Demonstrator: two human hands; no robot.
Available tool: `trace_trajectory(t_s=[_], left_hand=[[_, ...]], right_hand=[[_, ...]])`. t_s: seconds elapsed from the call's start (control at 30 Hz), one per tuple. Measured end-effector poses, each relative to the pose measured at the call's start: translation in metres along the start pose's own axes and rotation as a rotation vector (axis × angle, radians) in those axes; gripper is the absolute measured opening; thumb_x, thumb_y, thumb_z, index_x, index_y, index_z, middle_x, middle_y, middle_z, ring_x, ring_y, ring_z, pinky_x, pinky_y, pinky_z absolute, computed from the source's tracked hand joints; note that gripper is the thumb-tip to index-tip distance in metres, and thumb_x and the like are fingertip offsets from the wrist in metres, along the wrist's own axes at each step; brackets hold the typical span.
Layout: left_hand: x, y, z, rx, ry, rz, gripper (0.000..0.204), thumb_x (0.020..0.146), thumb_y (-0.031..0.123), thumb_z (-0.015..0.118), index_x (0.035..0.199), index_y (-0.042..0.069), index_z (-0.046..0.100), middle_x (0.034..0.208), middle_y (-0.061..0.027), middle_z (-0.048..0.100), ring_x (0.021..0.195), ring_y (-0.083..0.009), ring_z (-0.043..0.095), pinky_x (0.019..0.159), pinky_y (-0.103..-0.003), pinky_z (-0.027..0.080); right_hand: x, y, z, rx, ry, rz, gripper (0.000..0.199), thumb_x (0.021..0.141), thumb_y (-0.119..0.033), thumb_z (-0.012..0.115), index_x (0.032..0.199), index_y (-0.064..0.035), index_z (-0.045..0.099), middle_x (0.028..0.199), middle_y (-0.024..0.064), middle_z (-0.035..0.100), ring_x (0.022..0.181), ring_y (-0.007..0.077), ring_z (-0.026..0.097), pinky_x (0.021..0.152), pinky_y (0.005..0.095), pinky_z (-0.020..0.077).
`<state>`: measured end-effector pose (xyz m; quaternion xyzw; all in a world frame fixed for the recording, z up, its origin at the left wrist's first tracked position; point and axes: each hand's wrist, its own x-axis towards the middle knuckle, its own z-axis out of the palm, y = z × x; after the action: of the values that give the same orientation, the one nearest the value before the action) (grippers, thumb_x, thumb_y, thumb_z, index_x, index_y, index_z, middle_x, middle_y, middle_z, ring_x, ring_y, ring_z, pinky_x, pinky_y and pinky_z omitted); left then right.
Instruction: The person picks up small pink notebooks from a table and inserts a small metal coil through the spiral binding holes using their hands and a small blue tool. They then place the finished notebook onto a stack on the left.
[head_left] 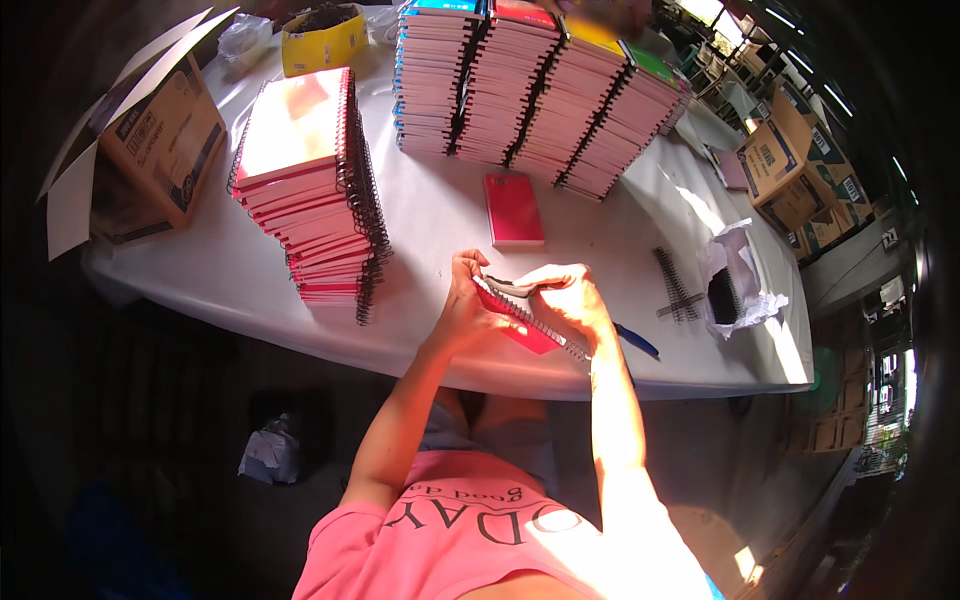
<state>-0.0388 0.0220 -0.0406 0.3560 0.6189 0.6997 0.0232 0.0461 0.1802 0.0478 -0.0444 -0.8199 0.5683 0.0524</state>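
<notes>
At your far left an open cardboard box (160, 140) sits on the white table (440, 210), then a leaning stack of red spiral notebooks (310, 180). Your left hand (465, 305) grips the red notebook (525, 322) over the table's near edge, fingers curled around its lower end. Your right hand (570, 295) pinches its wire spiral (545, 330) from above. Beyond lie a loose red cover (513, 208), four tall notebook stacks (540, 85), then loose black spirals (677, 285) beside a plastic bag (740, 280).

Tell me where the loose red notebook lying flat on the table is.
In the head view, the loose red notebook lies flat mid-table, just beyond the hands, in front of the row of tall notebook stacks and right of the leaning red stack.
</notes>
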Motion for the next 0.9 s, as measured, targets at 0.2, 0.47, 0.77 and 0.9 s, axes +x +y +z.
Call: trace_trajectory(t_s=[0.2, 0.47, 0.77, 0.9], left_hand=[[-0.010, -0.004, -0.011, 0.010, -0.015, -0.004, 0.096, 0.042, 0.037, 0.093, 0.105, 0.004, 0.028, 0.104, -0.0094, 0.032, 0.094, -0.0184, 0.037, 0.084, -0.028, 0.037], [-0.009, 0.017, -0.008, -0.329, 0.153, -0.098, 0.032, 0.076, -0.007, 0.066, 0.095, 0.004, 0.044, 0.086, -0.0037, 0.048, 0.079, -0.0093, 0.048, 0.078, -0.021, 0.042], [-0.019, 0.074, 0.019, -0.165, 0.383, -0.127, 0.066, 0.072, -0.003, 0.076, 0.131, 0.001, 0.046, 0.077, -0.0008, 0.063, 0.070, -0.0036, 0.055, 0.068, -0.018, 0.044], [-0.020, 0.079, 0.023, 0.005, 0.393, 0.146, 0.063, 0.073, -0.005, 0.075, 0.129, 0.001, 0.049, 0.085, -0.0044, 0.065, 0.070, -0.0043, 0.056, 0.067, -0.019, 0.045]], right_hand=[[0.008, 0.005, 0.015, 0.069, -0.046, 0.067, 0.031, 0.070, 0.009, 0.057, 0.094, -0.0013, 0.071, 0.085, 0.0067, 0.071, 0.075, 0.0086, 0.063, 0.070, 0.0216, 0.0497], [-0.076, 0.040, -0.053, -0.675, 0.480, 0.121, 0.057, 0.078, -0.022, 0.069, 0.131, -0.0148, 0.050, 0.134, 0.0191, 0.046, 0.118, 0.0364, 0.049, 0.096, 0.0420, 0.0420], [-0.128, 0.018, 0.004, -0.624, 0.770, 0.026, 0.036, 0.090, -0.015, 0.056, 0.126, -0.0102, 0.055, 0.108, 0.0141, 0.054, 0.097, 0.0291, 0.053, 0.087, 0.0374, 0.0428], [-0.109, -0.072, 0.044, -0.665, 0.571, -0.184, 0.034, 0.086, -0.022, 0.062, 0.118, -0.0127, 0.063, 0.108, 0.0116, 0.054, 0.098, 0.0264, 0.053, 0.094, 0.0402, 0.0351]])
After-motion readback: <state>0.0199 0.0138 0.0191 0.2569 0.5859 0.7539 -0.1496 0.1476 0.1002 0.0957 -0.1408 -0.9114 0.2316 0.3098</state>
